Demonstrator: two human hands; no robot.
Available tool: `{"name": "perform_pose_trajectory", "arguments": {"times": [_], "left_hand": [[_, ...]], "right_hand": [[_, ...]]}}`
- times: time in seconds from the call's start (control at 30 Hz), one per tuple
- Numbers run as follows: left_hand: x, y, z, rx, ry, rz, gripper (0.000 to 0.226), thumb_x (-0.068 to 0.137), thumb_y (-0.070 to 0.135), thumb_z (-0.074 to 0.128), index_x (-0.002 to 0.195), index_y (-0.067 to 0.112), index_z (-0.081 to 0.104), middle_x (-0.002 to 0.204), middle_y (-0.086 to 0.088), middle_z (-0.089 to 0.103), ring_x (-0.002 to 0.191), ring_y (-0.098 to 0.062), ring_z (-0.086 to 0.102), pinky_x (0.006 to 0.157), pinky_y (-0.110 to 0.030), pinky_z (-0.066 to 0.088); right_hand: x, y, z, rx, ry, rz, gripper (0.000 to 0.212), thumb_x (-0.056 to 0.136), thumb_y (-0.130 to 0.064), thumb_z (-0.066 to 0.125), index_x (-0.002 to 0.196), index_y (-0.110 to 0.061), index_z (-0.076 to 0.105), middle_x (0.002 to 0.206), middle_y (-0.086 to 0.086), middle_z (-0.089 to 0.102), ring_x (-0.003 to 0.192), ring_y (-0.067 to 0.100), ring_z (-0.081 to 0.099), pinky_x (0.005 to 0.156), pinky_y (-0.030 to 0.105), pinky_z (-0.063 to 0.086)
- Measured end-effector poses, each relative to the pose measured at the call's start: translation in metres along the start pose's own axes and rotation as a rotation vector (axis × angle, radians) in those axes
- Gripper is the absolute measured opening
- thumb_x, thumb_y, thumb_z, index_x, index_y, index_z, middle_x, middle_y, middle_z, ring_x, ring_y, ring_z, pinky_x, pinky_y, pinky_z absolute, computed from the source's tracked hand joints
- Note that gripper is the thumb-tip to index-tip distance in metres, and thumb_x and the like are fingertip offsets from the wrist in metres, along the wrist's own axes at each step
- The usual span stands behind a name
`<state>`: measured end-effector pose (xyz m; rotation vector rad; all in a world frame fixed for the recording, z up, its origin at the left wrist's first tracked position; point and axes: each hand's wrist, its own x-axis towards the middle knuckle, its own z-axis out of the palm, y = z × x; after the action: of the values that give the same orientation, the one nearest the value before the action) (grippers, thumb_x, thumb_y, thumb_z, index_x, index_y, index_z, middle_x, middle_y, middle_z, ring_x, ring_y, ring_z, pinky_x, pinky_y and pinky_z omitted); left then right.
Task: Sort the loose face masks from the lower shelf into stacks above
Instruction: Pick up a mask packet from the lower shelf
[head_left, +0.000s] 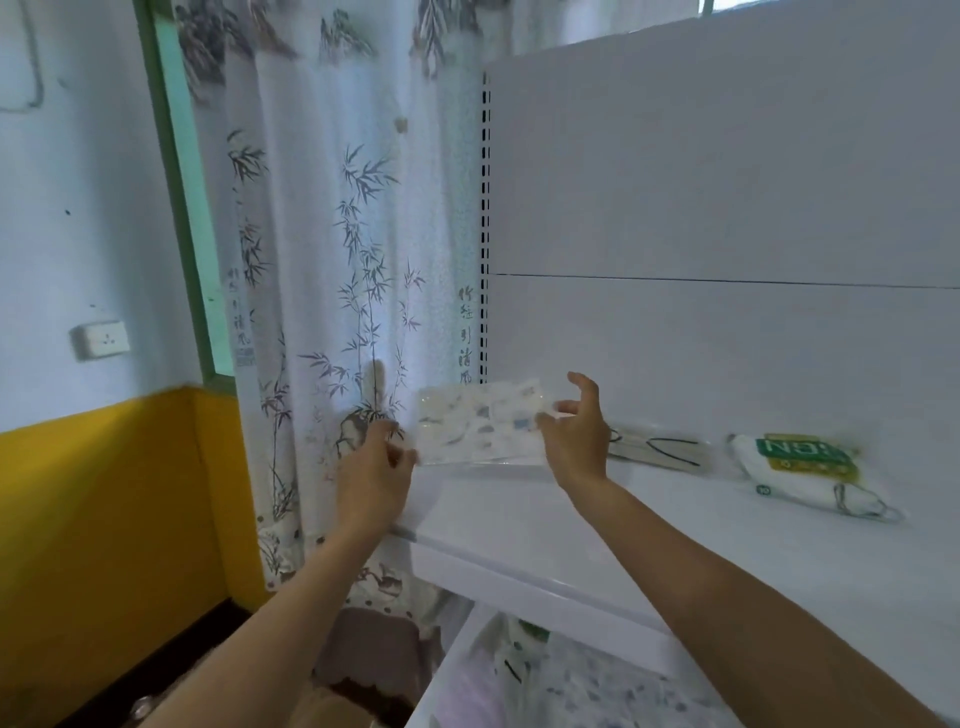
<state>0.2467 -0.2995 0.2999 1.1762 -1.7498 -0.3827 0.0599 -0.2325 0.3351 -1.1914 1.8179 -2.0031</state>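
A patterned face mask in a clear wrapper (480, 423) is held just above the left end of the upper white shelf (545, 525). My left hand (376, 467) pinches its left edge. My right hand (576, 434) pinches its right edge, with the upper fingers spread loosely. Further right on the same shelf lie a flat pack of masks with dark ear loops (657, 449) and a white mask pack with a green label (802, 470). Loose masks in wrappers (550, 670) show on the lower shelf under the upper shelf's front edge.
The white back panel (727, 208) of the shelving rises behind the shelf. A bamboo-print curtain (337, 260) hangs to the left. A brown stool (374, 654) stands on the floor below my left arm. A wall socket (100, 340) sits on the left wall.
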Motion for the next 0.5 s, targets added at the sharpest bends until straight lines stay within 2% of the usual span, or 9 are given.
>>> {"name": "perform_pose_trajectory", "arguments": {"times": [0.1,0.17,0.3,0.43,0.5], "left_hand": [[0.027,-0.001,0.014,-0.018,0.019,0.077,0.031,0.089,0.016,0.059,0.119,0.016,0.052,0.076,0.008,0.058,0.076,-0.018,0.058,0.073,-0.033,0.047],[0.049,-0.003,0.025,-0.011,-0.005,0.164,0.025,0.09,0.014,0.056,0.114,0.02,0.058,0.078,0.004,0.064,0.075,-0.018,0.061,0.071,-0.031,0.046],[0.099,-0.016,0.046,-0.01,-0.104,0.271,0.02,0.092,0.013,0.053,0.102,0.018,0.07,0.092,-0.002,0.07,0.086,-0.02,0.062,0.075,-0.028,0.044],[0.136,-0.029,0.067,-0.013,-0.244,0.37,0.022,0.093,0.021,0.055,0.11,0.014,0.067,0.103,-0.002,0.068,0.095,-0.018,0.059,0.08,-0.023,0.039],[0.146,-0.037,0.076,0.014,-0.332,0.401,0.026,0.091,0.024,0.058,0.114,0.015,0.065,0.104,-0.002,0.066,0.097,-0.017,0.057,0.081,-0.021,0.037]], "right_hand": [[0.022,0.007,0.009,-0.029,0.067,-0.041,0.034,0.086,0.002,0.055,0.118,-0.011,0.053,0.101,0.008,0.057,0.083,0.02,0.054,0.049,0.001,0.036],[0.037,0.01,0.015,-0.093,0.081,-0.056,0.031,0.086,0.002,0.054,0.115,-0.009,0.058,0.104,0.008,0.059,0.085,0.018,0.054,0.052,0.001,0.036],[0.063,0.021,0.023,-0.293,0.052,-0.085,0.032,0.088,-0.001,0.052,0.117,-0.01,0.061,0.115,0.009,0.062,0.097,0.017,0.056,0.077,0.016,0.037],[0.088,0.034,0.032,-0.593,0.0,-0.107,0.033,0.093,-0.012,0.048,0.124,-0.008,0.059,0.125,0.011,0.058,0.115,0.027,0.053,0.099,0.032,0.039],[0.094,0.041,0.036,-0.744,-0.049,-0.09,0.034,0.094,-0.016,0.048,0.126,-0.009,0.057,0.126,0.012,0.056,0.118,0.028,0.049,0.102,0.04,0.037]]}}
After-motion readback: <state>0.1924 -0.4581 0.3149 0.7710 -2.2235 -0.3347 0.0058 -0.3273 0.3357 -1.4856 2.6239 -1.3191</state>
